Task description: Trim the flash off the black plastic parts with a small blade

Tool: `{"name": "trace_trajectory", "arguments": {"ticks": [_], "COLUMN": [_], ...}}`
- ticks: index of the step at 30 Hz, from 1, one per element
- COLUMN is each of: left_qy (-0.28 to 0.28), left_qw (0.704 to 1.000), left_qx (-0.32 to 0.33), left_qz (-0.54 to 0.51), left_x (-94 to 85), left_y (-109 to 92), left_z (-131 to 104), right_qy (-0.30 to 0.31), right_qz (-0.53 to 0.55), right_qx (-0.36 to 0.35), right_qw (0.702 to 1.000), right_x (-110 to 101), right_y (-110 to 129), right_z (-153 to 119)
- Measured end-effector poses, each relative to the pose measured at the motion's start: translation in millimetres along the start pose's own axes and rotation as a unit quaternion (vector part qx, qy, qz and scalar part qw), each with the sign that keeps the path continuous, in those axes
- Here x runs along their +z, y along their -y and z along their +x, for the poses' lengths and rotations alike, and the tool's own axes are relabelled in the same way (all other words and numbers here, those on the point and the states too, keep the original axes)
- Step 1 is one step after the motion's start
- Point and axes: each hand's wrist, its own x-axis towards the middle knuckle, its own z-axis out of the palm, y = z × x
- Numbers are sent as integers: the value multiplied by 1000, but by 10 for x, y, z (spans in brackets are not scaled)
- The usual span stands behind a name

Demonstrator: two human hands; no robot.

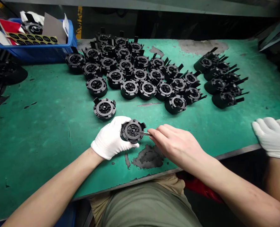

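My left hand [112,137], in a white glove, is closed around a round black plastic part [132,130] with ribs and a tab on its rim. The part is held just above the table, its ribbed face tilted up at me. My bare right hand [171,138] pinches a pair of thin metal tweezers [144,133], whose tip reaches over the face of the part near its centre. Whether the tip touches it or grips anything, I cannot tell. Just beyond my left hand, a similar black part [104,108] rests on the table.
Several more black parts [130,88] stand grouped across the green table [59,104], with another cluster [223,97] farther right. At the back left, a blue bin [36,52] holds papers and a sticker sheet [33,38]. Another person's gloved hand [273,135] rests at the right edge.
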Motion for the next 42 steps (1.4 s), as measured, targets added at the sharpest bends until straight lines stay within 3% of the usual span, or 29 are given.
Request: {"name": "trace_trajectory", "arguments": {"ticks": [5, 11, 15, 22, 25, 31, 35, 39, 42], "left_qy": [1, 9, 13, -8, -8, 9, 13, 3, -4], "left_qw": [1000, 1000, 1000, 1000, 1000, 1000, 1000, 1000, 1000], "left_qx": [2, -19, -17, -7, 12, 13, -15, -11, 3], "left_qz": [3, -7, -10, -5, 4, -10, -8, -5, -13], "left_x": [-3, -7, -15, 1, 4, -3, 0, 9, 11], "left_y": [-9, -14, -14, -58, -41, -7, -48, -58, -36], "left_z": [7, 11, 15, 34, 33, 28, 39, 36, 27], "right_qy": [18, -37, -52, -115, -84, -32, -57, -103, -93], "right_qz": [-8, 48, 65, 49, 35, -8, -9, 72, 121], "right_qx": [-35, 8, 23, -87, -127, -145, -89, 24, 89], "right_qw": [999, 998, 996, 988, 988, 989, 994, 992, 984], "right_x": [-52, -157, -42, 177, 144, 120, 157, 171, 188], "right_y": [-78, -73, -59, -55, -68, -39, -51, -125, -150], "right_z": [165, 235, 184, 312, 446, 601, 557, 392, 229]}}
